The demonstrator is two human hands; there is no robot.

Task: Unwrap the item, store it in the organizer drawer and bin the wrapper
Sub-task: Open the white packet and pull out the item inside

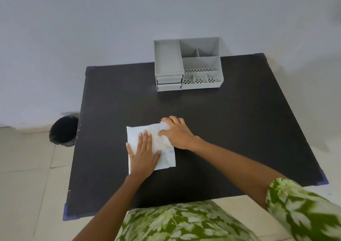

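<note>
A white paper-wrapped packet (135, 136) lies flat on the dark table (221, 120), near its front middle. My left hand (144, 154) rests flat on the packet with its fingers spread. My right hand (177, 132) is at the packet's upper right corner, fingers curled on the wrapper's edge. The wrapped item itself is hidden inside the paper. A grey organizer (188, 65) stands at the table's far edge, with two shut drawers (169, 83) at its lower left.
A black bin (63, 130) with a dark liner stands on the tiled floor left of the table. The organizer's open top compartments hold nothing visible. A pale wall runs behind the table.
</note>
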